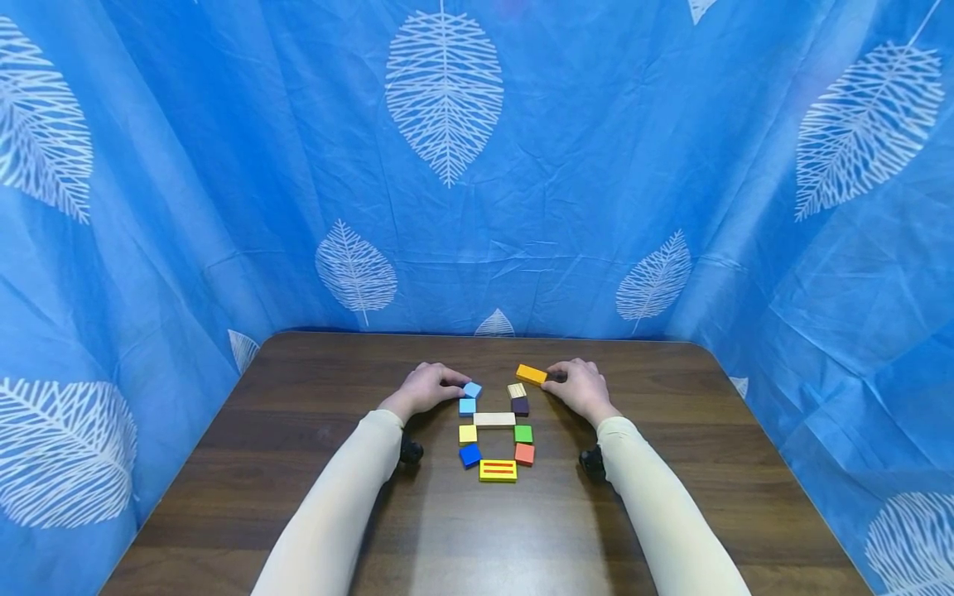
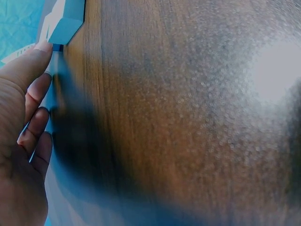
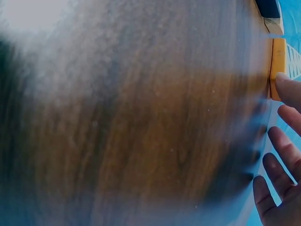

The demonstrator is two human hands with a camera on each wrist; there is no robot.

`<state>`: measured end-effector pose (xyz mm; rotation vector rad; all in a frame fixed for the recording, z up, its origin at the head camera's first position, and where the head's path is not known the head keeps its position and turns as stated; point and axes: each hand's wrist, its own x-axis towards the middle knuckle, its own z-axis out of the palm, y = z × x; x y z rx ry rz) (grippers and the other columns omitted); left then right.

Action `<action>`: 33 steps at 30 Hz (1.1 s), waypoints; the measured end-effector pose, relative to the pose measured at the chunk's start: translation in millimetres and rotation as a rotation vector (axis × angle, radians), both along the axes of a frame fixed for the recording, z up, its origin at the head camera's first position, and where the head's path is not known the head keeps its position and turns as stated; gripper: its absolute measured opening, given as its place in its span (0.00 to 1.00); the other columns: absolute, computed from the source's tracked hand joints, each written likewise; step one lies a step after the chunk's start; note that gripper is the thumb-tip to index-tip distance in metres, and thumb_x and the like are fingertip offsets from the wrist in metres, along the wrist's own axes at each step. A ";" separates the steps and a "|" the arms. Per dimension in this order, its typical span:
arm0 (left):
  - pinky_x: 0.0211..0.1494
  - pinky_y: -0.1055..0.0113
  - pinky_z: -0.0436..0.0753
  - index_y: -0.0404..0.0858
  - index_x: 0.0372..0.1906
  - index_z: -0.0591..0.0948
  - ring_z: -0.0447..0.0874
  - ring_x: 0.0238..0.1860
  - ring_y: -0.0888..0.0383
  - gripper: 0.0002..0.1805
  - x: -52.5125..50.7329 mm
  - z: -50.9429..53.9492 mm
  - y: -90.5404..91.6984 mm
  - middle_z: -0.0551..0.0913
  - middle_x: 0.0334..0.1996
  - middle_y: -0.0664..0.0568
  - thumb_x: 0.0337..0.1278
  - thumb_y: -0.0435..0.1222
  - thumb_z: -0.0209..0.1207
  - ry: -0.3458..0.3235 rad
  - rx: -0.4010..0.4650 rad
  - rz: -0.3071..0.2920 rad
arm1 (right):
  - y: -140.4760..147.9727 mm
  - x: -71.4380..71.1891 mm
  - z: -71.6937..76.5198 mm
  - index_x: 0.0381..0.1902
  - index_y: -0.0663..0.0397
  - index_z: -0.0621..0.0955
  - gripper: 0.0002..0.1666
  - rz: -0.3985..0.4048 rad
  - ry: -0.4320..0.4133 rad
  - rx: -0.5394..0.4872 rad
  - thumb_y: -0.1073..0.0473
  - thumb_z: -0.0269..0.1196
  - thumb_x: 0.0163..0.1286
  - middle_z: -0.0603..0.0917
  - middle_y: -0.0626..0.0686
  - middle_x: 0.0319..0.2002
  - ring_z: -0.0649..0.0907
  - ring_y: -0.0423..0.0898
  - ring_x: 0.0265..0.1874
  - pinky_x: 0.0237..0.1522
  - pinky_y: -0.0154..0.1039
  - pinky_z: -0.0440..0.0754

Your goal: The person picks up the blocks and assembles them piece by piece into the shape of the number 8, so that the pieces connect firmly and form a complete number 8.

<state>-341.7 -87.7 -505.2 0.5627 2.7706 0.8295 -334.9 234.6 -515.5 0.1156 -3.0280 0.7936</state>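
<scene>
My left hand (image 1: 428, 389) pinches a light blue block (image 1: 473, 390) at the upper left of a block pattern. In the left wrist view its thumb (image 2: 33, 63) lies against the light blue block (image 2: 68, 21); the index fingertip is hidden. At the upper right my right hand (image 1: 580, 386) touches an orange block (image 1: 532, 375), which lies slanted on the table. The right wrist view has the thumb (image 3: 288, 89) against the end of the orange block (image 3: 278, 61), the other fingers spread apart from it.
Between the hands, on the wooden table (image 1: 671, 463), lie another light blue block (image 1: 467, 407), a pale plank (image 1: 494, 420), a pale wood-grain block (image 1: 517, 390), a dark block (image 1: 520, 406) and several coloured blocks. Nearest me is a yellow, red-striped block (image 1: 498, 471). Behind hangs a blue leaf-print cloth (image 1: 551, 190).
</scene>
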 end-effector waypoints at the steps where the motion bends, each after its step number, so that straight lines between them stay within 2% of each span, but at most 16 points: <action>1: 0.66 0.50 0.69 0.53 0.60 0.86 0.71 0.62 0.49 0.16 0.2 0.0 0.0 0.83 0.59 0.53 0.71 0.45 0.62 0.001 0.001 0.001 | -0.3 -0.2 -0.6 0.57 0.52 0.86 0.24 -0.002 0.000 -0.001 0.46 0.70 0.69 0.83 0.57 0.53 0.73 0.58 0.54 0.57 0.60 0.68; 10: 0.66 0.50 0.70 0.52 0.60 0.86 0.71 0.62 0.50 0.16 -1.2 -2.8 -1.3 0.83 0.58 0.54 0.71 0.46 0.62 0.007 0.011 0.008 | -4.6 -1.6 0.1 0.52 0.52 0.88 0.21 -0.019 -0.001 -0.019 0.46 0.71 0.68 0.83 0.56 0.51 0.73 0.59 0.55 0.58 0.60 0.68; 19: 0.66 0.50 0.70 0.53 0.60 0.86 0.70 0.62 0.49 0.17 0.9 -2.1 -0.3 0.83 0.58 0.54 0.71 0.46 0.62 0.014 0.003 0.009 | -8.0 -5.3 -1.8 0.52 0.53 0.88 0.20 -0.021 0.005 0.001 0.48 0.69 0.69 0.83 0.57 0.52 0.73 0.59 0.56 0.57 0.60 0.69; 27: 0.65 0.50 0.71 0.53 0.60 0.86 0.71 0.61 0.49 0.16 1.3 -3.3 0.1 0.83 0.57 0.54 0.71 0.46 0.62 0.022 0.002 0.015 | -10.7 -5.8 0.2 0.51 0.54 0.88 0.19 -0.035 0.036 -0.049 0.49 0.70 0.68 0.82 0.55 0.50 0.73 0.57 0.54 0.56 0.59 0.71; 33: 0.65 0.50 0.70 0.54 0.60 0.86 0.70 0.62 0.49 0.16 0.8 -3.0 -0.4 0.83 0.58 0.55 0.72 0.46 0.61 0.016 0.001 0.008 | -19.5 -9.6 3.2 0.51 0.52 0.88 0.18 0.014 0.054 -0.106 0.49 0.70 0.68 0.82 0.54 0.50 0.73 0.56 0.53 0.54 0.57 0.72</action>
